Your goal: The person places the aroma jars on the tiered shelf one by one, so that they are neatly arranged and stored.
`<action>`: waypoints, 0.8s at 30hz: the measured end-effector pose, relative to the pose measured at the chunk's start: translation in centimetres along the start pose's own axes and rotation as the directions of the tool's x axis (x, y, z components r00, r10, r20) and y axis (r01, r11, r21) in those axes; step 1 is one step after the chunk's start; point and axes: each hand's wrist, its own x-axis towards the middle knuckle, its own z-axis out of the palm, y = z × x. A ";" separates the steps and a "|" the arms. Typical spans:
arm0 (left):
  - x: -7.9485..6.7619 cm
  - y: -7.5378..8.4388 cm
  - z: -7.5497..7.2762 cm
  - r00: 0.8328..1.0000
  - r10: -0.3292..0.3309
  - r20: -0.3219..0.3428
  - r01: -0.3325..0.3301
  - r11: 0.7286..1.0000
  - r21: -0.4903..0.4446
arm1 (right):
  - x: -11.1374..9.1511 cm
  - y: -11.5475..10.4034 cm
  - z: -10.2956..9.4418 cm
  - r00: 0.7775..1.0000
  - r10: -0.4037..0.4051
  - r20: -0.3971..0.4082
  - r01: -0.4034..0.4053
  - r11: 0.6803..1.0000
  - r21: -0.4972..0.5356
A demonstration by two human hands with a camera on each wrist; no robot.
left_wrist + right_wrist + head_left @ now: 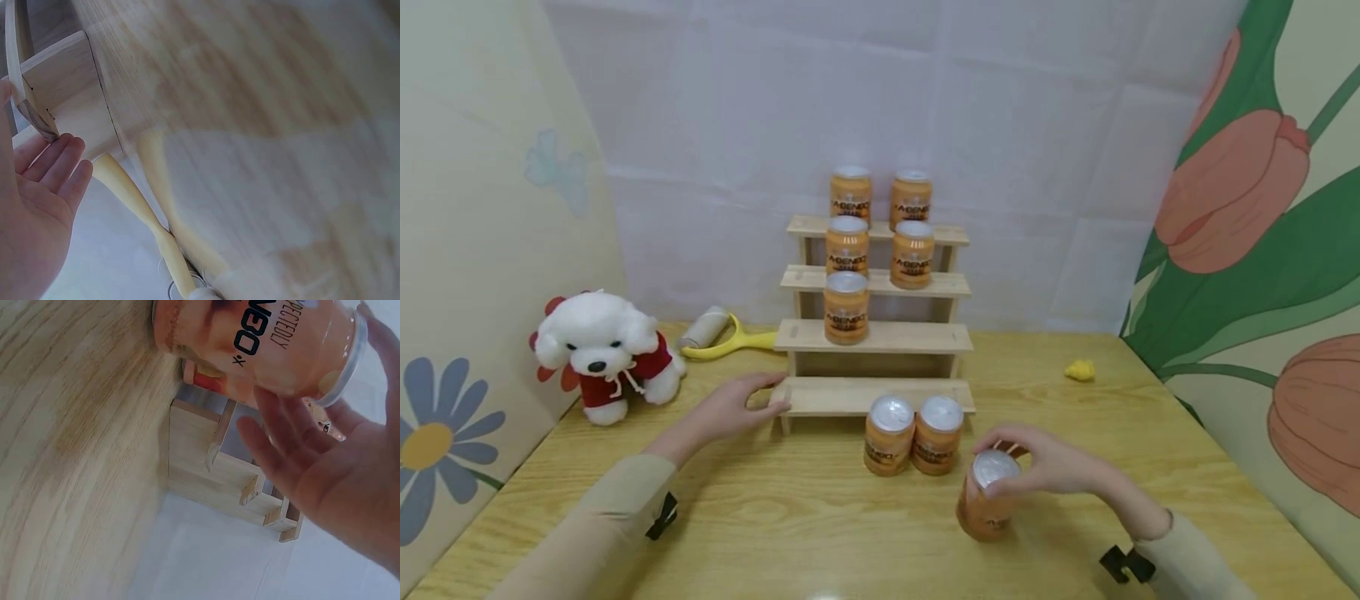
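Note:
My right hand holds an orange can near its silver top, at the front right of the table. The right wrist view shows the fingers around the can close to its rim. Just left of it, two matching cans stand side by side before a stepped wooden shelf. At the left end of the lowest step, my left hand pinches the plank edge; the left wrist view has fingertips under the plank end. Several more cans stand upright on the upper three steps.
A white plush dog in red sits at the left. Behind my left hand lie a yellow-handled tool and a grey roll. A small yellow object lies at the right. White cloth hangs behind the shelf.

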 end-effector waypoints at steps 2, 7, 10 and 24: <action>0.0 0.0 0.0 1.000 0.003 -0.004 -0.003 1.000 -0.001 | 0.2 0.0 -0.1 0.999 0.032 -0.033 -0.032 0.999 -0.006; -0.1 -0.1 0.1 1.000 0.009 -0.012 -0.009 1.000 -0.003 | 0.7 0.1 -0.3 0.989 0.089 -0.115 -0.093 0.995 -0.037; -0.1 -0.1 0.1 1.000 0.006 -0.015 -0.006 1.000 0.000 | 1.0 0.3 -0.3 0.982 0.096 -0.161 -0.110 0.991 -0.077; -0.1 0.0 0.0 1.000 0.013 -0.005 -0.013 1.000 -0.010 | 0.2 1.6 -0.6 0.994 0.049 -0.093 -0.057 0.995 -0.079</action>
